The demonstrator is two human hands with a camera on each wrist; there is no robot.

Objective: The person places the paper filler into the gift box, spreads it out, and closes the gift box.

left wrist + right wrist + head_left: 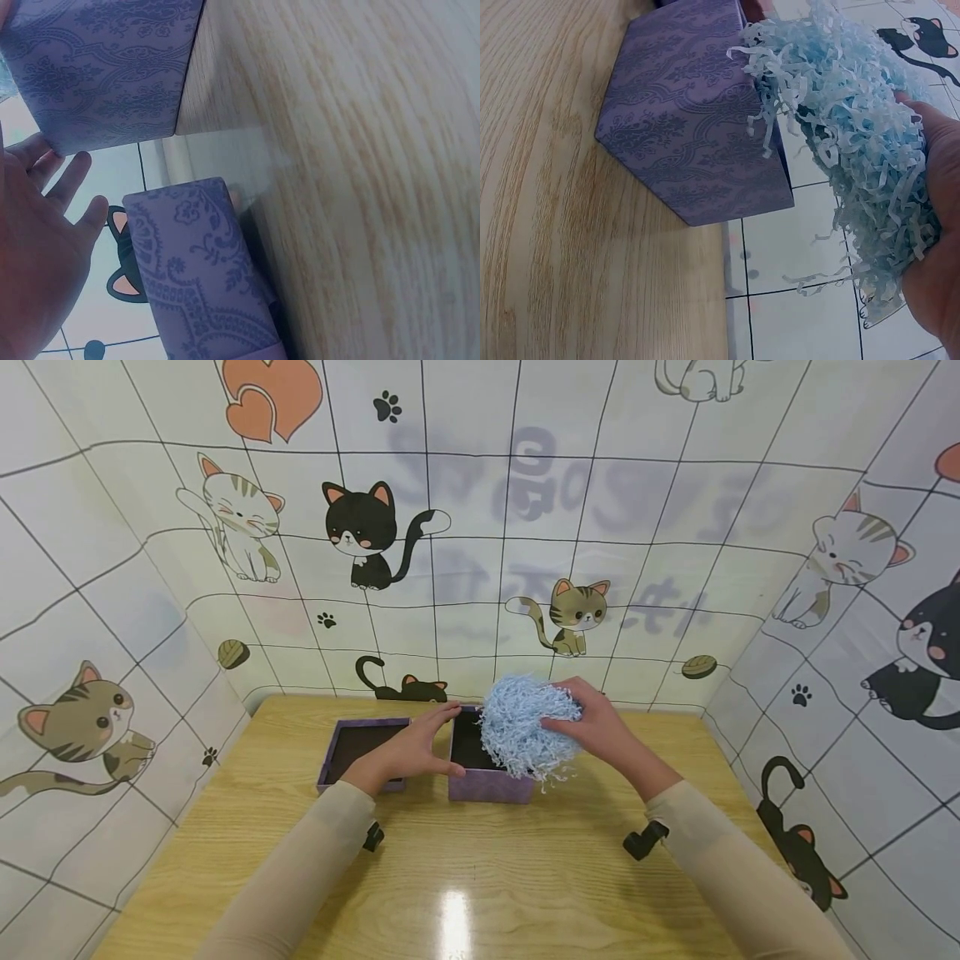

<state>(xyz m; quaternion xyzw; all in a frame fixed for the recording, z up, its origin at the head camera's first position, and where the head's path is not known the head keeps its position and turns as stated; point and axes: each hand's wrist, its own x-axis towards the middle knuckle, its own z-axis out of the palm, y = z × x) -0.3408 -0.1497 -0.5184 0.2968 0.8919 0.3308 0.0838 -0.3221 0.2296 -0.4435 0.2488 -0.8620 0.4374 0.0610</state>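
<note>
A bundle of light blue shredded paper (528, 727) is gripped by my right hand (596, 722), thumb on the near side and fingers mostly behind it. It hangs over the right part of a purple box (491, 787) with a dark interior, and loose strands trail past the rim. At the box's left side is my left hand (423, 743), its fingers spread. The thumb lies at the near left corner and the fingertips (56, 159) at the far one. In the right wrist view, the patterned box wall (697, 112) stands beside the paper.
Left of the box lies a shallow purple lid (360, 747), dark inside, partly behind my left hand. Both stand on a wooden table (465, 868). A white, grid-lined backdrop (465, 552) with cartoon cats encloses the back and sides.
</note>
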